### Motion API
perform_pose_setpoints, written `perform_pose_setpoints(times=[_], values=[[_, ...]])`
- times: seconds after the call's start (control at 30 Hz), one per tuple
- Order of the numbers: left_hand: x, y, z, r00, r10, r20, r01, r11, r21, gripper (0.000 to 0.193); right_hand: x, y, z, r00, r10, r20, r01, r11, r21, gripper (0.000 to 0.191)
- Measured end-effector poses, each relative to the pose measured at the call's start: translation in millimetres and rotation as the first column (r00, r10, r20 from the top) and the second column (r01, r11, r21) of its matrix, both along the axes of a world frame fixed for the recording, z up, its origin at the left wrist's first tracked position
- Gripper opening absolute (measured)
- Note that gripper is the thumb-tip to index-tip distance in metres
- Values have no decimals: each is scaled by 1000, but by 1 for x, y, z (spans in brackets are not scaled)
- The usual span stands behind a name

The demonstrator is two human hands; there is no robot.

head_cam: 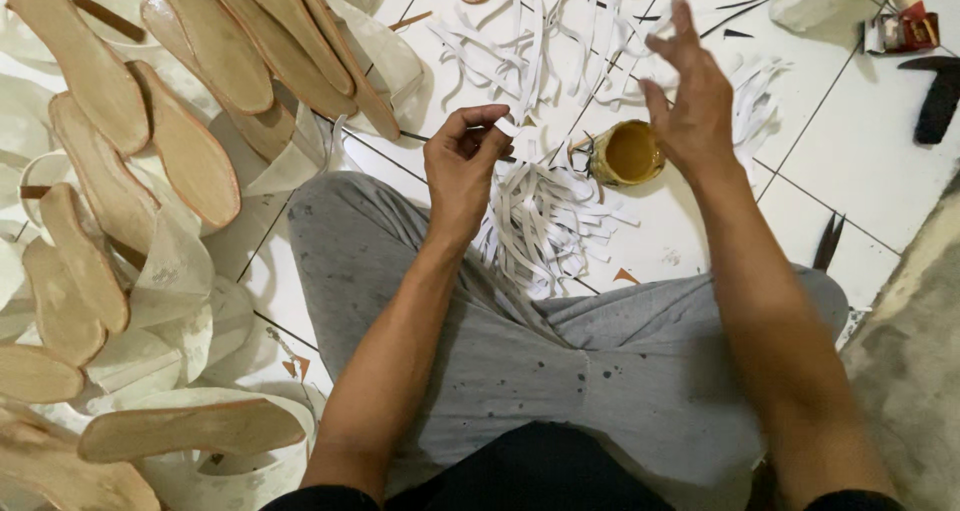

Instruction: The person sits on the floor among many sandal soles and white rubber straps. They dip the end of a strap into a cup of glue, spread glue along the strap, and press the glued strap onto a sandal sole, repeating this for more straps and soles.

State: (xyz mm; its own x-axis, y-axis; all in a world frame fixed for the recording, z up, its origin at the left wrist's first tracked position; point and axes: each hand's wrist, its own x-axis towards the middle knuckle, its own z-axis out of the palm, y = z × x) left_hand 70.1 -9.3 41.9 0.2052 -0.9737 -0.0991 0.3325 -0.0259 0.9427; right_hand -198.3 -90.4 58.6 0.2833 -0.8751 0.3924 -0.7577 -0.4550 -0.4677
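My left hand point(462, 161) pinches a white strip point(506, 127) at frame centre, my right hand point(690, 101) hangs released above the glue pot point(625, 153), many strips point(540, 221) and soles point(190, 156) apparently left unjoined.

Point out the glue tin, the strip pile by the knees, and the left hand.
glue tin point(630, 153): head view, on the yellow glue inside.
strip pile point(545, 226): head view, middle of the white strips.
left hand point(463, 161): head view, back of the hand.

matt white paper strips point(545, 221), glossy floor tiles point(860, 161)
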Motion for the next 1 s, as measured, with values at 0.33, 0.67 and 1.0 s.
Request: perform_pose_setpoints(times=[0.33,0.67,1.0], values=[[-12,4,-4,991,-75,110,77,997,-8,20,-26,111,0,877,-204,435,159,978,139,72],[-51,-53,42,961,-254,106,269,947,-173,39,-49,120,-14,702,-337,627,291,940,179,68],[-99,-149,9,747,-380,545,457,890,-6,88,-63,110,-32,581,-358,731,276,932,236,65]])
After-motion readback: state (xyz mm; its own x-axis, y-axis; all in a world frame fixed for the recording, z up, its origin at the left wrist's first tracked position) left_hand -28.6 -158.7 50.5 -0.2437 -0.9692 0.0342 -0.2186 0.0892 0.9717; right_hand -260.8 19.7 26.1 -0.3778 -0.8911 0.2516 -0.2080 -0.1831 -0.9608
